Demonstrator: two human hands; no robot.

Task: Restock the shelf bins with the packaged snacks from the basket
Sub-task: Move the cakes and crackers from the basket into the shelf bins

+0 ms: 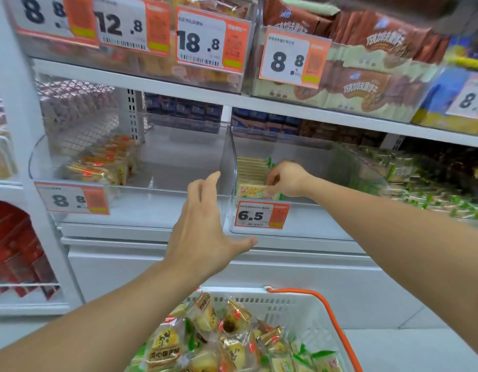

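Landmark: the clear bin (307, 221) with the 6.5 price tag (261, 216) on its front wall.

My right hand (287, 179) is inside that bin, above the tag, fingers (270, 183) curled and pinching the front cracker pack (250, 191). That pack stands at the front of a row of cracker packs (251, 167) running back along the bin's left wall.

My left hand (205, 229) is just left of the bin's front corner, fingers straight and spread, holding nothing; I can't tell if it touches the wall.

Left of the bin: a second clear bin (141, 210), 8.8 tag, a few orange-labelled snack packs (103, 167) at its far left side.

Below the bin: white basket (299, 307) with orange handle (332, 323), filled with packaged snacks (227, 342), yellow cakes and green-printed packs mixed.
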